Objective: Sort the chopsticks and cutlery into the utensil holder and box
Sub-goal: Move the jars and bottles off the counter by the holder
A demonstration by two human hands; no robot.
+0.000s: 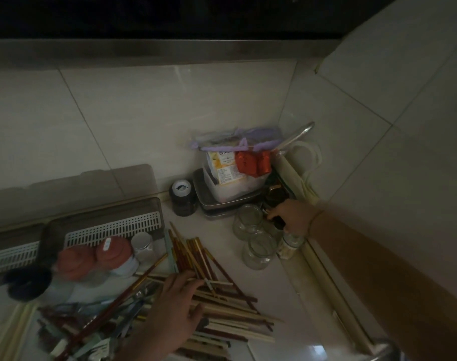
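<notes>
From the head camera, the dim white counter (269, 287) carries a heap of wooden, red and pale chopsticks (222, 303) at its front edge. The left hand (170, 311) rests flat on them, fingers spread. The right hand (291, 217) grips a small dark object (278, 221) beside clear glass jars (258, 250) near the right wall corner.

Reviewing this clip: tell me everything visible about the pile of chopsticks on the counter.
The pile of chopsticks lies loose and crisscrossed on the pale counter, in front of the slotted white tray. Sticks look wooden or bamboo: pale, dark red-brown, some two-toned, one with a golden end. Bluish-grey cutlery handles mix in at the near left. The left hand rests on the pile, fingers spread. Dim light hides finer detail.
</notes>
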